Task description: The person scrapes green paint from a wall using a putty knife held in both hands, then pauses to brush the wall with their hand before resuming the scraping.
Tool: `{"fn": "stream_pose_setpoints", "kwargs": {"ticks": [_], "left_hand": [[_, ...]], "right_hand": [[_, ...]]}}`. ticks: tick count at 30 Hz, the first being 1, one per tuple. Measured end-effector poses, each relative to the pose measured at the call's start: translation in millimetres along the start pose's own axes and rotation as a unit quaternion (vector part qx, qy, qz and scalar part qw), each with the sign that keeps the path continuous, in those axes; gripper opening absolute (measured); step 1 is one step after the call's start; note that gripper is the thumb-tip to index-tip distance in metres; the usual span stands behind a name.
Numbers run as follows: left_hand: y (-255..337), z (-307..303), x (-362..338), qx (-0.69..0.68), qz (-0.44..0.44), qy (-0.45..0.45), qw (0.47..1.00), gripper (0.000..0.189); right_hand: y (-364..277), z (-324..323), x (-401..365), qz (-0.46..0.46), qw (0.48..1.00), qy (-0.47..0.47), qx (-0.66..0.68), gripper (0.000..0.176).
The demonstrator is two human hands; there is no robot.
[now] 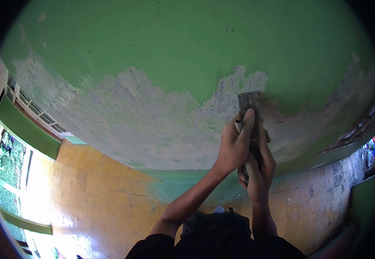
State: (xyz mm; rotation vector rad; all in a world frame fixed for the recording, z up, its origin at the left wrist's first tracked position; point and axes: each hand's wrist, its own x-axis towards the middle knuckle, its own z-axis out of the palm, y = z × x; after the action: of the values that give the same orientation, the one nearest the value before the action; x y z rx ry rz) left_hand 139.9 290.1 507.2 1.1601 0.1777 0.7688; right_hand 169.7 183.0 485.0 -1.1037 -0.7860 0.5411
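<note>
Both hands are closed around one scraper, whose flat, dirty metal blade [248, 101] points up against the wall. My left hand [236, 146] grips it near the blade, thumb lying along it. A small pale tube with a dark end [238, 125] sticks out between the fingers of that hand. Lower down, my right hand [260, 169] wraps the dark handle. Around the blade the green-painted wall [161, 43] shows a broad, ragged patch of bare grey-white plaster [122, 112]. The blade tip lies at the upper edge of this patch, beside remaining green paint.
Yellow tiled floor [96, 172] spreads below the wall, dusted with greenish-white flakes [174, 190] along its foot. To the left are a louvred window frame [38, 112] and bright openings with green posts. Another framed opening [356, 129] is at the right.
</note>
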Motion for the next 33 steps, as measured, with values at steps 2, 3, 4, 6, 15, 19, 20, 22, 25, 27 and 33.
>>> {"fn": "stream_pose_setpoints", "kwargs": {"ticks": [2,3,4,6,15,19,20,22,25,27,33], "left_hand": [[8,4,9,0.014,0.030,0.001,0.999,0.035],[12,6,11,0.020,0.042,0.005,0.999,0.035],[16,9,13,0.020,0.041,0.011,0.999,0.035],[23,14,11,0.021,0.034,0.028,0.999,0.036],[26,22,11,-0.007,0.034,0.043,0.998,0.033],[6,17,13,0.021,0.045,0.077,0.996,0.038],[15,20,12,0.014,0.036,0.065,0.997,0.039],[21,21,7,-0.011,0.019,0.056,0.998,0.036],[12,22,6,-0.003,0.023,0.073,0.997,0.037],[10,21,8,0.003,0.036,0.076,0.996,0.037],[21,24,6,-0.011,0.026,0.068,0.997,0.038]], "right_hand": [[-11,2,8,-0.010,1.000,-0.005,-0.004,0.065],[-14,3,10,-0.011,1.000,-0.008,-0.007,0.065],[-16,4,12,-0.013,1.000,-0.004,-0.012,0.065],[-18,6,10,-0.014,1.000,0.001,-0.020,0.065],[-22,-1,12,-0.050,0.994,-0.023,-0.092,0.064],[-15,-4,11,-0.068,0.991,-0.016,-0.117,0.064],[-28,-3,11,-0.041,0.994,-0.024,-0.100,0.064],[-32,-3,9,-0.028,0.995,-0.035,-0.090,0.064],[-21,-5,8,-0.051,0.993,-0.035,-0.100,0.065],[-21,-6,8,-0.041,0.994,-0.029,-0.093,0.065],[-20,-6,6,-0.040,0.994,-0.036,-0.095,0.066]]}}
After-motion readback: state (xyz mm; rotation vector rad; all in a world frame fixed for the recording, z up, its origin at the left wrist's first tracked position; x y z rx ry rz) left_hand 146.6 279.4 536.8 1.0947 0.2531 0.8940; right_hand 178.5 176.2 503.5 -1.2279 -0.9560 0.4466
